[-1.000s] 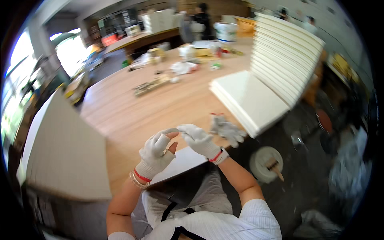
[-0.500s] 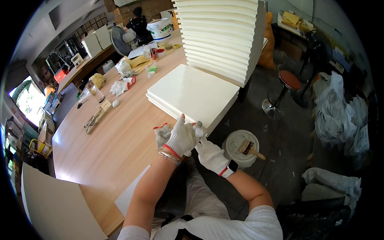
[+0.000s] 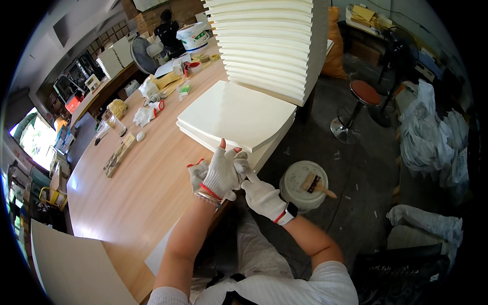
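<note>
My left hand (image 3: 222, 175), in a white knit glove with bare finger and thumb tips showing, is held up over the table's front edge with its fingers apart. My right hand (image 3: 264, 197), gloved the same way, reaches against the left hand's glove fingers. Its fingers are bent and seem to pinch the knit there; the exact hold is partly hidden. Just beyond both hands lies a low stack of cream-white boards (image 3: 236, 114), its top board bowed, near corner curving down. A loose glove (image 3: 197, 174) with a red cuff rests beside my left hand.
A tall stack of cream-coloured boards (image 3: 267, 56) rises behind the low stack. Below to the right, a wooden-handled brush (image 3: 316, 185) lies across a white bucket (image 3: 290, 189). A red-topped stool (image 3: 365, 93) stands farther right. Tape rolls, a glass and a wooden block (image 3: 119, 155) sit leftward on the table.
The top board has gone from lying flat to bowed. My hands stay together, with the left hand's fingers a little more spread. The whole view has shifted slightly.
</note>
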`<state>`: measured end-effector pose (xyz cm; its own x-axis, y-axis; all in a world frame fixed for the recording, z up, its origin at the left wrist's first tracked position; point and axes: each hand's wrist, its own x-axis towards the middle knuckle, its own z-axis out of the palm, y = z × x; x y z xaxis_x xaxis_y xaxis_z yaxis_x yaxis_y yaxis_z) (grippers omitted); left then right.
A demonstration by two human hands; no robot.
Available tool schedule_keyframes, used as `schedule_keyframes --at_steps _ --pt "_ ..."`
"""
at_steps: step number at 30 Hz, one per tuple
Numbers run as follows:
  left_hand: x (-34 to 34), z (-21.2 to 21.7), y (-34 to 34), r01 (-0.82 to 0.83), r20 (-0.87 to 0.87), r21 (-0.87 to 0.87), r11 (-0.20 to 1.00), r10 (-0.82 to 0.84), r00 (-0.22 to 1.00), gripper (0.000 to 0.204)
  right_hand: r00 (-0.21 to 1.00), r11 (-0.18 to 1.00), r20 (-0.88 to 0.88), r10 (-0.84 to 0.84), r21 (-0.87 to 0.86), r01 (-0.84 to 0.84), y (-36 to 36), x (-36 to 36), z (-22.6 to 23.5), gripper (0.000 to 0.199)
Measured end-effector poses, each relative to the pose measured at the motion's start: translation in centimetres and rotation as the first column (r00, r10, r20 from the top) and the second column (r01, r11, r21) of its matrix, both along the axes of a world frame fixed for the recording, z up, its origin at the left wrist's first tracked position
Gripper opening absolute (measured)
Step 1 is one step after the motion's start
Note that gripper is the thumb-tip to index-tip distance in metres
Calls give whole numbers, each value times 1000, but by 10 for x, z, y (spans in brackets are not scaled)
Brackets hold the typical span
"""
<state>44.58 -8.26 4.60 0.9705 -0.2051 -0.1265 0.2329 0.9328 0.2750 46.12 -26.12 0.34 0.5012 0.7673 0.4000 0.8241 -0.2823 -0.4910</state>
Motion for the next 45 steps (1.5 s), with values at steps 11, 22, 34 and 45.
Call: schedule_keyframes --at_steps 11,22,34,45 --pt "40 -20 -3 -443 -198 403 801 548 812 29 239 747 -815 528 580 324 -3 57 5 14" --pt "42 -25 -2 -445 -249 475 759 601 759 30 238 390 -667 706 646 656 -13 155 -2 17" --pt "63 3 5 -530 -238 269 804 588 773 33 -12 546 -627 779 668 506 -5 50 18 13" --pt "-58 74 93 -492 -155 274 826 543 825 30 -27 643 -774 633 506 575 42 110 68 49"
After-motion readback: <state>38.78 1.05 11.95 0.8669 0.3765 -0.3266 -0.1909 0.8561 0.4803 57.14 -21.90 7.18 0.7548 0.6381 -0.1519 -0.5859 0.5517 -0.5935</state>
